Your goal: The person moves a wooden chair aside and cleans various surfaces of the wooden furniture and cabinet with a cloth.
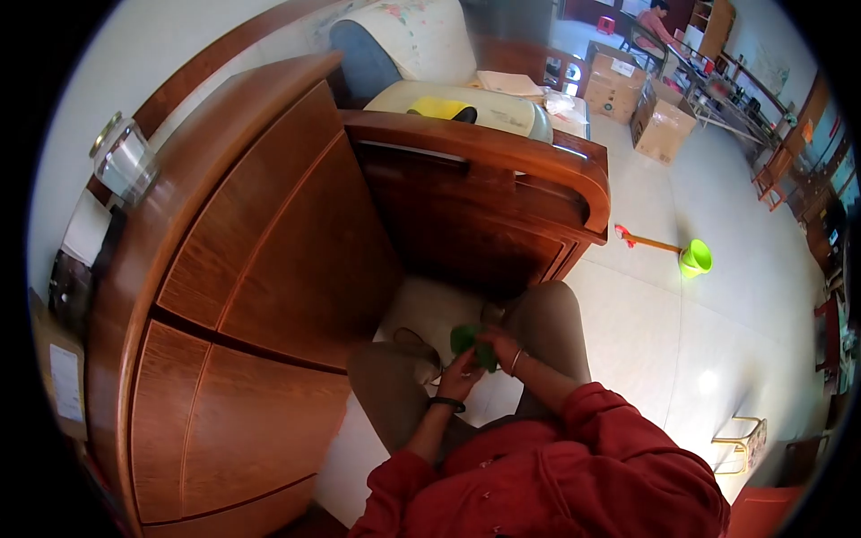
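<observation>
Between my knees, my left hand and my right hand are close together, both closed on a dark green leaf-like thing. Its green shows above my left fingers and again between the two hands. Whether it is one piece or several, I cannot tell. A black band circles my left wrist, and a thin bracelet is on the right one. My fingertips are small and partly hidden.
A wooden cabinet stands at my left, with a glass jar on top. Ahead is a wooden sofa's armrest. A green bucket, cardboard boxes and a stool stand rightward. Far back sits another person.
</observation>
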Demonstrator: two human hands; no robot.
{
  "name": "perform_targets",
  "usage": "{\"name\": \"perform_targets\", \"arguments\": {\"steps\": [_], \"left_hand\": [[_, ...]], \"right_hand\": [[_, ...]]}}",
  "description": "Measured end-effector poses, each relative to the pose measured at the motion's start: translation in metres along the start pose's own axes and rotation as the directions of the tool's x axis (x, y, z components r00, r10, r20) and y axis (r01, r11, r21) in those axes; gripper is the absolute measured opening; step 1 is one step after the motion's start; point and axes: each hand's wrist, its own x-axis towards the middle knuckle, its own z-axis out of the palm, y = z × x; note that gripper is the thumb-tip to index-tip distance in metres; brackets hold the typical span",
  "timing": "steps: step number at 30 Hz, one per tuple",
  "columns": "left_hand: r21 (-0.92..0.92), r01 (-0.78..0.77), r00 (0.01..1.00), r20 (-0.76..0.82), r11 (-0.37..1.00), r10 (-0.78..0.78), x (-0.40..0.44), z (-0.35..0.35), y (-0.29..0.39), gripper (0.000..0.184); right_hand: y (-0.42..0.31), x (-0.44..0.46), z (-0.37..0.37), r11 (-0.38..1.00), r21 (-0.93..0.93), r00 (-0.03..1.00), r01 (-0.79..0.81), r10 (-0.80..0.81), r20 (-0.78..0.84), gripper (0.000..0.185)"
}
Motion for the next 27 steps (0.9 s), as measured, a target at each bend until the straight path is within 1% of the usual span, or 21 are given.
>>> {"name": "perform_targets", "arguments": {"steps": [1,2,3,4,5,6,7,8,9,10,11,12,13,14,16,18,20,22,24,25,27], "left_hand": [[-0.058,-0.011,0.998,-0.056,0.998,0.008,0.001,0.0,0.002,0.048],[-0.115,-0.025,0.994,-0.112,0.993,0.012,0.001,0.0,0.003,0.047],[-0.127,-0.027,0.993,-0.118,0.991,0.012,0.005,0.0,-0.012,0.047],[-0.099,0.108,0.986,-0.118,0.989,-0.119,0.01,0.0,-0.04,0.045],[-0.069,0.242,0.961,-0.118,0.968,-0.249,0.012,0.002,-0.056,0.044],[-0.08,0.243,0.961,-0.116,0.967,-0.251,0.012,0.006,-0.054,0.044],[0.048,0.25,0.966,-0.078,0.967,-0.246,0.011,0.01,-0.047,0.043],[0.175,0.248,0.969,-0.041,0.953,-0.245,0.01,0.012,-0.04,0.043],[0.162,0.25,0.968,-0.043,0.955,-0.246,0.009,0.014,-0.036,0.043],[0.187,0.182,0.983,-0.018,0.965,-0.182,0.009,0.015,-0.034,0.04],[0.207,0.115,0.993,0.008,0.972,-0.119,0.008,0.018,-0.031,0.039],[0.183,0.121,0.992,0.005,0.976,-0.124,0.006,0.019,-0.025,0.039],[0.247,0.148,0.989,-0.035,0.958,-0.144,0.005,0.018,-0.015,0.036],[0.31,0.176,0.984,-0.078,0.934,-0.159,0.004,0.016,-0.005,0.035],[0.291,0.126,0.989,-0.109,0.948,-0.098,0.005,0.021,-0.005,0.029],[0.284,0.101,0.994,-0.071,0.953,-0.085,0.008,0.024,0.0,0.029],[0.221,0.081,0.995,-0.071,0.972,-0.067,0.01,0.027,0.009,0.03],[0.263,0.109,0.992,-0.085,0.959,-0.089,0.016,0.03,0.012,0.031],[0.176,0.064,0.994,-0.103,0.982,-0.047,0.016,0.035,0.014,0.031],[0.164,0.004,0.997,-0.071,0.986,0.008,0.019,0.036,0.012,0.032],[0.149,0.022,0.996,-0.086,0.989,-0.01,0.019,0.04,0.01,0.032]], "right_hand": [[-0.018,0.001,0.005,0.991,0.041,0.989,0.129,-0.125,-0.08,0.033],[-0.038,0.004,0.01,0.938,-0.103,0.941,0.331,-0.337,-0.038,0.035],[-0.062,0.008,0.016,0.824,-0.232,0.851,0.517,-0.524,0.036,0.036],[-0.101,-0.003,0.033,0.523,-0.461,0.638,0.717,-0.759,0.131,0.038],[-0.143,-0.018,0.055,0.128,-0.612,0.375,0.781,-0.879,0.295,0.04],[-0.172,-0.022,0.069,-0.102,-0.704,0.237,0.703,-0.899,0.367,0.042],[-0.196,-0.028,0.085,-0.262,-0.759,0.145,0.596,-0.895,0.422,0.045],[-0.214,-0.023,0.095,-0.371,-0.778,0.089,0.507,-0.875,0.476,0.047],[-0.224,-0.007,0.097,-0.454,-0.787,0.079,0.419,-0.845,0.529,0.051],[-0.229,0.012,0.096,-0.461,-0.782,0.086,0.42,-0.837,0.54,0.051],[-0.229,0.032,0.094,-0.537,-0.795,0.177,0.284,-0.785,0.593,0.055],[-0.229,0.046,0.092,-0.614,-0.775,0.279,0.148,-0.726,0.629,0.058],[-0.229,0.052,0.096,-0.621,-0.779,0.285,0.089,-0.733,0.617,0.063],[-0.231,0.058,0.098,-0.636,-0.766,0.299,0.095,-0.716,0.631,0.063],[-0.234,0.056,0.106,-0.605,-0.795,0.384,0.034,-0.727,0.57,0.062],[-0.237,0.057,0.099,-0.628,-0.778,0.45,0.032,-0.686,0.572,0.062],[-0.239,0.052,0.082,-0.683,-0.719,0.353,0.127,-0.646,0.676,0.062],[-0.237,0.036,0.062,-0.676,-0.73,0.414,0.099,-0.639,0.648,0.06],[-0.237,0.015,0.041,-0.652,-0.755,0.405,0.077,-0.671,0.621,0.06],[-0.238,0.009,0.029,-0.663,-0.744,0.424,0.082,-0.652,0.628,0.06],[-0.236,0.0,0.011,-0.679,-0.734,0.437,0.003,-0.66,0.611,0.061]]}}
